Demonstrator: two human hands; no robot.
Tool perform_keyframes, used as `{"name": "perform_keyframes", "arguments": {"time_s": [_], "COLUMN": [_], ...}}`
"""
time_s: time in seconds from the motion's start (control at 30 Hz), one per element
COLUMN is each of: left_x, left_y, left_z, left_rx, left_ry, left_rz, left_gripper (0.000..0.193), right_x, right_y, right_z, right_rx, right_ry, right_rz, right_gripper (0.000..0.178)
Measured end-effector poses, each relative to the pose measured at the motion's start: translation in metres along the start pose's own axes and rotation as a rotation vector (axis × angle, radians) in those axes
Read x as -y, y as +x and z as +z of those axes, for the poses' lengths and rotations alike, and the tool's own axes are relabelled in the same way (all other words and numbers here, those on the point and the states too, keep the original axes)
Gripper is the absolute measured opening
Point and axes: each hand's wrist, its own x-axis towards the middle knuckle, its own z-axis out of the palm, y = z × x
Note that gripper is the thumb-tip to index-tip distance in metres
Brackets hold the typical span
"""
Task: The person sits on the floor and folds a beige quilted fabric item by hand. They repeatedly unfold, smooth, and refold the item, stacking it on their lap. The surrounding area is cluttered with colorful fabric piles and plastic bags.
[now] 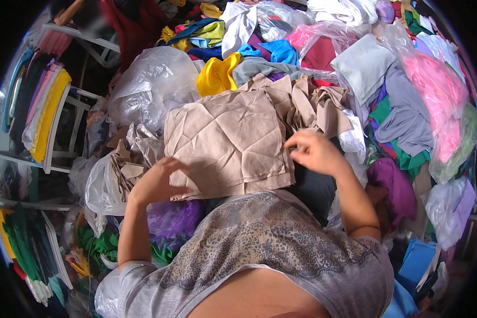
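A stack of tan cloth pieces (225, 140), creased by fold lines, lies flat in front of my body, its near edge over my lap. My left hand (161, 181) is at the stack's near left corner, with thumb and fingers spread apart and nothing between them. At the right edge, my right hand (315, 152) hovers with bent fingers; a gap shows between thumb and forefinger, and no cloth is visibly gripped. Just behind the stack, on the right, sits a crumpled heap of similar tan cloth (323, 108).
A large clear plastic bag (153, 79) bulges at the far left, with a yellow cloth (217, 74) beside it. White racks (58, 127) of folded fabric stand at left. Pink fabric in plastic (440, 98) and a grey-violet cloth (405, 114) are piled at right. Purple mesh (172, 220) lies near my left forearm.
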Motion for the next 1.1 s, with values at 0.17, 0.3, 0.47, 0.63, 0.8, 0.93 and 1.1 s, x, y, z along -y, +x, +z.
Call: {"name": "perform_keyframes", "arguments": {"time_s": [0.17, 0.3, 0.47, 0.63, 0.8, 0.93, 1.1], "left_x": [-0.025, -0.033, -0.023, -0.02, -0.025, -0.033, -0.077], "left_y": [0.061, 0.103, 0.103, 0.102, 0.102, 0.103, 0.139], "left_z": [0.04, 0.097, 0.121, 0.117, 0.117, 0.089, 0.019], "left_rx": [-0.543, -0.383, -0.321, -0.318, -0.261, -0.086, -0.215], "left_ry": [-0.245, 0.195, 0.326, 0.358, 0.336, 0.272, -0.039], "left_rz": [0.051, 0.123, 0.126, 0.157, 0.118, 0.081, 0.227], "left_gripper": [0.053, 0.07, 0.076, 0.081, 0.084, 0.081, 0.071], "right_x": [-0.052, -0.074, -0.079, -0.086, -0.099, -0.088, -0.026], "right_y": [0.013, 0.017, 0.005, 0.001, 0.0, 0.0, -0.002], "right_z": [-0.006, -0.006, -0.013, -0.003, 0.001, -0.018, -0.074], "right_rx": [-0.296, -0.06, -0.007, 0.012, 0.003, -0.254, -0.723], "right_ry": [-0.403, -0.564, -0.482, -0.29, -0.332, -0.245, 0.038], "right_rz": [0.194, 0.369, 0.361, 0.21, 0.205, 0.175, -0.146], "right_gripper": [0.025, 0.022, 0.044, 0.056, 0.034, 0.022, 0.014]}}
